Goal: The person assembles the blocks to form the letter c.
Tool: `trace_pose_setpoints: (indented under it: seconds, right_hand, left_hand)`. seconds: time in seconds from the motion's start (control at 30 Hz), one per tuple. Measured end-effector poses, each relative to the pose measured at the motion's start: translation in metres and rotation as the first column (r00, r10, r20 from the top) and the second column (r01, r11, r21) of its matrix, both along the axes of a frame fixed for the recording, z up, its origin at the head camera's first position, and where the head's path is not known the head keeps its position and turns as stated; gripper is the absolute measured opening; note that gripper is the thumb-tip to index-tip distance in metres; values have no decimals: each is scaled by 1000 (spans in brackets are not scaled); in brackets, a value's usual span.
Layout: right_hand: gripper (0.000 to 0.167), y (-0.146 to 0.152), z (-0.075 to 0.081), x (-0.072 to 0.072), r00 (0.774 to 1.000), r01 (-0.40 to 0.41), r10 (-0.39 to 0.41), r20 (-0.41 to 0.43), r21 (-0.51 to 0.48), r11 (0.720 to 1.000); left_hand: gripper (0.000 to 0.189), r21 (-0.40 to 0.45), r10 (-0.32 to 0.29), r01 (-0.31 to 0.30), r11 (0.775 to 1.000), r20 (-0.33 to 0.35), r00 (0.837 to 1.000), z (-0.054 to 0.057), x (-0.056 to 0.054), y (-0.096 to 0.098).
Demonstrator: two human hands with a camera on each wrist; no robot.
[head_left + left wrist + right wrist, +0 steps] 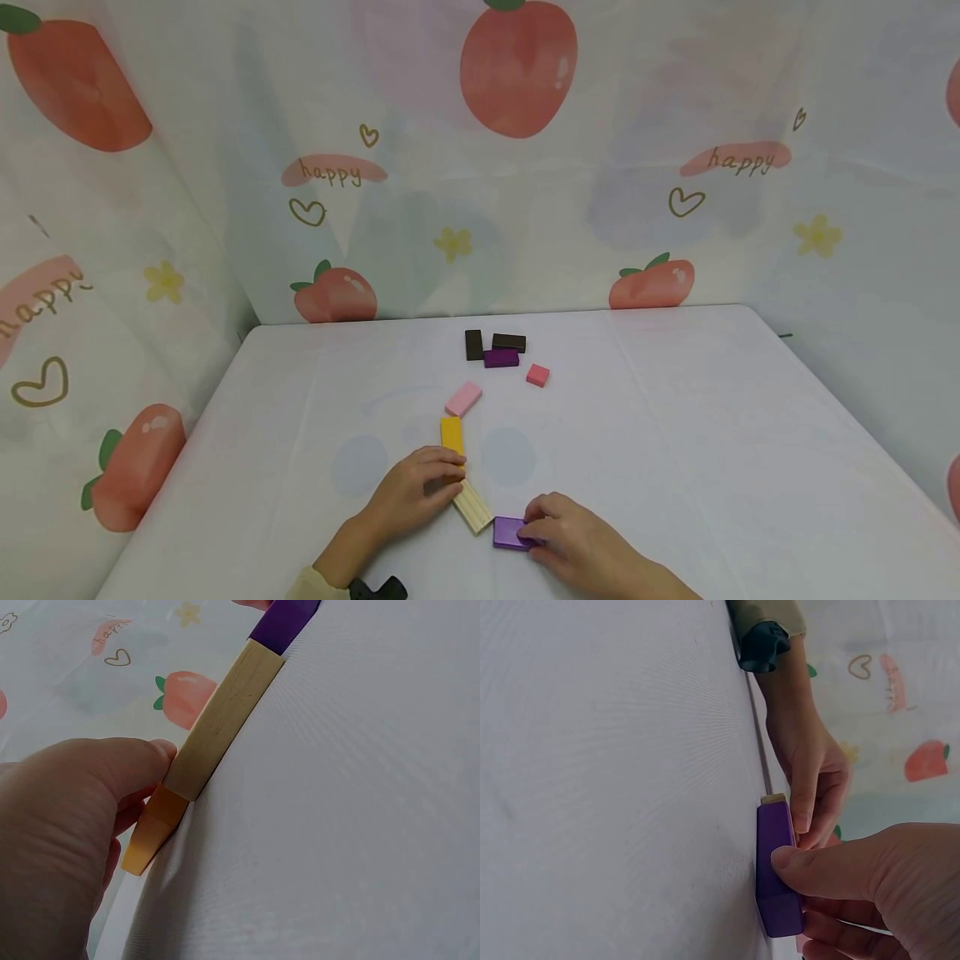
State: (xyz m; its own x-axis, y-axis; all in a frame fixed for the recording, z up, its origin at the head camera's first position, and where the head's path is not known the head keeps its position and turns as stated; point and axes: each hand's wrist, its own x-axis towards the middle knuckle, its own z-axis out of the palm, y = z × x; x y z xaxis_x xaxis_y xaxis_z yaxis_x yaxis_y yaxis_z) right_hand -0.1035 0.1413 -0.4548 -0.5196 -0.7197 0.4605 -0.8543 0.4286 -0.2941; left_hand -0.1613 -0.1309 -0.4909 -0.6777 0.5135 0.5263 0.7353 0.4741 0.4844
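Small oblong blocks lie in a bent line on the white table. My left hand (416, 487) holds the plain wooden block (472, 510) near its far end, with the thumb on its side in the left wrist view. The fingers of that hand reach over the near end of the yellow block (452, 432) and partly cover it. To the right, my right hand (577, 543) pinches the purple block (507, 533), the thumb (799, 866) on its side. The purple block's left corner meets the near end of the wooden block.
Beyond the yellow block lies a pink block (463, 399). A small red block (537, 375) sits to its right. Farther back are a dark purple block (501, 359) and two blackish blocks, one upright in view (474, 345), one crosswise (509, 342). A printed curtain (525, 208) hangs behind.
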Motion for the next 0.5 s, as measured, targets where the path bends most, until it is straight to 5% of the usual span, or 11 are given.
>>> trace_pose_setpoints:
  seconds: [0.5]
  right_hand:
    - [28,0,1,1,1000,3,-3,12,-9,1000]
  left_hand:
    - [14,13,-6,6,1000,-7,1000,1,1,0]
